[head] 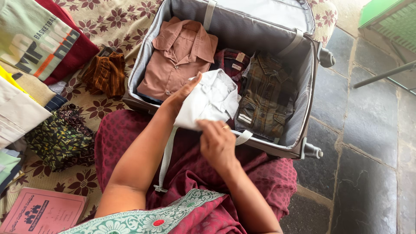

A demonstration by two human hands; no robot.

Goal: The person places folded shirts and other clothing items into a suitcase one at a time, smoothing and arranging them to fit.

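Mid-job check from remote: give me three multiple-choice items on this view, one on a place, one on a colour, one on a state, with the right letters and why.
1. Where does the rust-brown shirt lie?
A. in the open suitcase, at its left
B. on the stone floor
C. on the pink booklet

2. What colour is the folded garment in the hands?
A. green
B. white
C. black

3. How is that garment held?
A. by no hand
B. by one hand only
C. by both hands

Answers: 1 A, it lies flat inside beside the plaid shirt. 2 B, the cloth is plainly white. 3 C, the left hand and right hand both grip it.
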